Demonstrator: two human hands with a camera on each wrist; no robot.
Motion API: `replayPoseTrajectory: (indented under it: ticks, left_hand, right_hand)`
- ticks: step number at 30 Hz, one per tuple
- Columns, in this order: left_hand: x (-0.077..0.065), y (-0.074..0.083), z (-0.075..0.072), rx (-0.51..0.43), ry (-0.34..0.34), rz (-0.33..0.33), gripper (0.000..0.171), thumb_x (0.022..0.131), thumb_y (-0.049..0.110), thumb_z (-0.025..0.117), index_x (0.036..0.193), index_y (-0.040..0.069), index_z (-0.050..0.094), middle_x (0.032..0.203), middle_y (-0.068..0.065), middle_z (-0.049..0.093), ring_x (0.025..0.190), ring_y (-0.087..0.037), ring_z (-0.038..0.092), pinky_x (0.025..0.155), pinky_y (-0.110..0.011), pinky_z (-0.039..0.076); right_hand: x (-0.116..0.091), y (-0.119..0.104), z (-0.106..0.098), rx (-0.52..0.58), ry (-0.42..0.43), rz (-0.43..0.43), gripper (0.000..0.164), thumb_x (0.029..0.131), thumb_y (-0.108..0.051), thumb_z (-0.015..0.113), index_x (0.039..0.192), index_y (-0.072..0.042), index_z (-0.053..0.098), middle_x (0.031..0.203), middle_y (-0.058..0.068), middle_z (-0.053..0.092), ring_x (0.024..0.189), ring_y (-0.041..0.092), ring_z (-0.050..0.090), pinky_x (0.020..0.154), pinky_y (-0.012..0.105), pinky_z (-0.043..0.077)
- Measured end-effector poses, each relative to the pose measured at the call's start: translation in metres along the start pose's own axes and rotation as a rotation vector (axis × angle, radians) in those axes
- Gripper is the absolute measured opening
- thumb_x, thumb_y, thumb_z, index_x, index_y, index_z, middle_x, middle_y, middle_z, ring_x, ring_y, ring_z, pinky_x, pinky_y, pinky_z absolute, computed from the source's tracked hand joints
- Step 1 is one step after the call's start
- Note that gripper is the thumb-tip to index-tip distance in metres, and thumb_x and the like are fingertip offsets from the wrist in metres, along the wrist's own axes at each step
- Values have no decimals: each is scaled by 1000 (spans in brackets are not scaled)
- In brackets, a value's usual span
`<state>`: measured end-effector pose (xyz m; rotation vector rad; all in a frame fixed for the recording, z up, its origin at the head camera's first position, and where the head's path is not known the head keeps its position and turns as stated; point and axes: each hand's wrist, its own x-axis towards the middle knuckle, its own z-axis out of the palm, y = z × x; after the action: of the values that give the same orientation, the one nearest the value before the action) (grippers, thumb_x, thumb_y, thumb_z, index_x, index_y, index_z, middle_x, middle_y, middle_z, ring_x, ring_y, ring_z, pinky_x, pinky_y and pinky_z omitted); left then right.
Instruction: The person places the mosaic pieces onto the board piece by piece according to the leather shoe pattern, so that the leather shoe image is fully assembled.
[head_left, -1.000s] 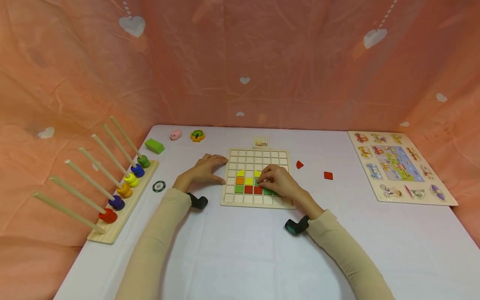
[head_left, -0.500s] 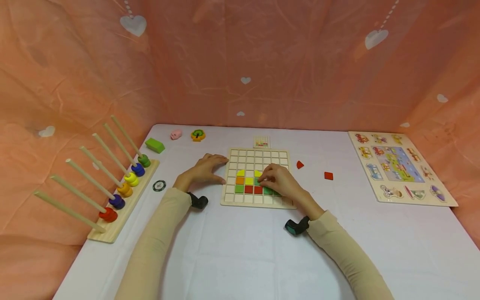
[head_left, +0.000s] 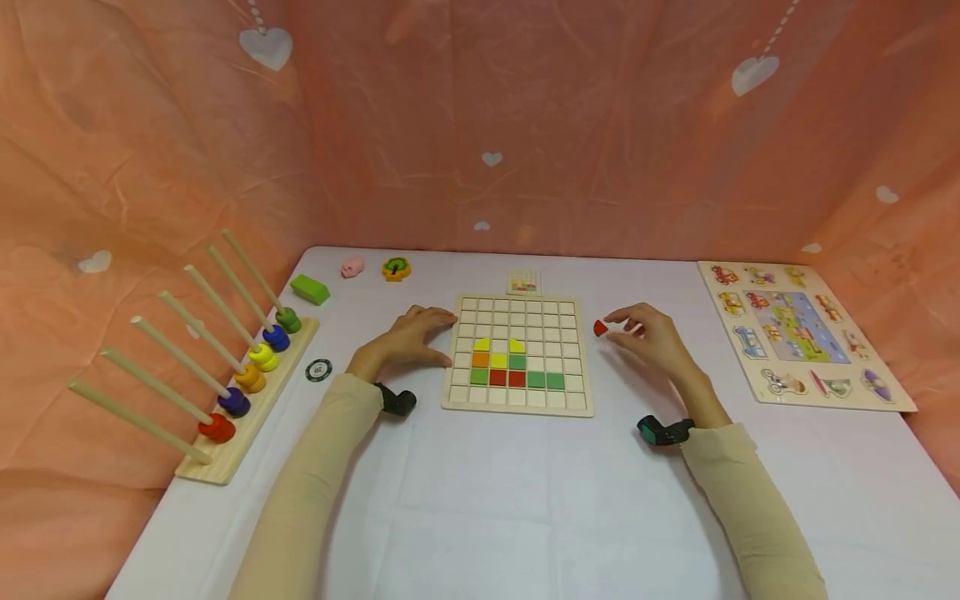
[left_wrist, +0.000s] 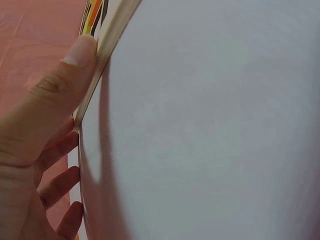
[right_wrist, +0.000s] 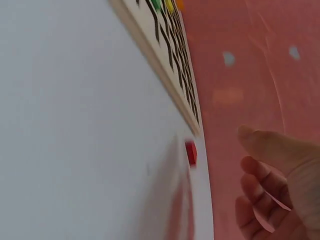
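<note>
In the head view a wooden grid board [head_left: 465,398] lies mid-table, with yellow, orange, green and red pieces in some of its cells. My left hand [head_left: 408,340] rests at its left side, thumb and fingertips touching the frame; the left wrist view has the thumb [left_wrist: 80,52] against the edge. To the board's right, my right hand [head_left: 654,340] hovers beside a small red piece [head_left: 600,328] with a curved side. In the right wrist view its thumb and fingers are spread apart, short of the red piece [right_wrist: 191,153]. A red square seen earlier is hidden behind this hand.
A small pattern card [head_left: 524,283] lies behind the board. At left stand a peg-and-ring counting rack [head_left: 247,417], a chip [head_left: 318,371], a green block [head_left: 310,290], a pink pig [head_left: 352,267] and a tree piece [head_left: 396,268]. A picture puzzle [head_left: 757,367] lies far right.
My right hand has left the board and moved right to the small red piece, uncovering two green squares in the grid. My left hand stays at the board's left edge.
</note>
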<state>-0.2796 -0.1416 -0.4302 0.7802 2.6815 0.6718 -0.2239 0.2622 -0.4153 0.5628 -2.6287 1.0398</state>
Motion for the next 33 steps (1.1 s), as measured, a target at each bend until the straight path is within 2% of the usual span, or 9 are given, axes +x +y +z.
replayPoseTrajectory:
  ticks: [3,6,8,16,20,23,29,33]
  left_hand:
    - [1,0,0,-2,-1,1,80,72,40,79,140,14,43,147,-5,35,130,-26,27,108,-47,21]
    - [0,0,0,-4,-2,1,81,72,40,79,140,14,44,147,-5,35,130,-26,28,108,-48,21]
    - [0,0,0,2,-1,7,81,72,40,79,139,14,44,147,-5,36,129,-27,29,108,-48,22]
    - [1,0,-1,11,5,24,80,71,39,79,138,11,45,146,-7,37,128,-28,30,107,-48,23]
    - [1,1,-1,1,3,7,81,72,40,79,139,13,44,147,-6,36,129,-27,28,108,-48,22]
    - [1,1,0,-8,0,-2,80,72,40,79,139,14,44,147,-5,35,130,-26,28,108,-48,22]
    - [1,1,0,4,-2,-1,81,72,40,79,140,13,44,147,-6,35,130,-27,28,108,-48,22]
    - [1,0,0,7,0,4,81,72,39,79,139,12,44,147,-6,35,129,-27,28,108,-48,22]
  right_hand:
    - [-12,12,-17,-10,-30,100,27,81,-6,71,106,1,66,103,19,60,86,27,54,69,30,46]
    - [-22,26,-29,-21,-63,167,30,82,-9,70,111,0,63,105,18,58,88,26,53,70,21,43]
    - [-28,34,-34,-31,-79,198,32,83,-11,71,112,-1,63,104,17,57,88,25,52,70,19,42]
    - [-40,53,-42,-6,-197,315,38,85,-16,69,120,-3,60,115,18,53,100,30,48,87,41,38]
    - [-40,54,-43,-26,-226,311,36,86,-16,68,118,-1,61,113,20,55,101,32,47,88,46,38]
    - [-38,54,-43,-49,-222,303,34,86,-17,67,116,-2,62,109,19,57,98,31,48,86,43,40]
    - [-29,48,-32,-12,-149,250,31,85,-20,69,111,-4,64,101,12,63,89,20,52,74,23,43]
    - [-17,31,-17,32,-99,170,26,82,-15,72,104,-3,66,96,11,65,84,17,52,70,17,43]
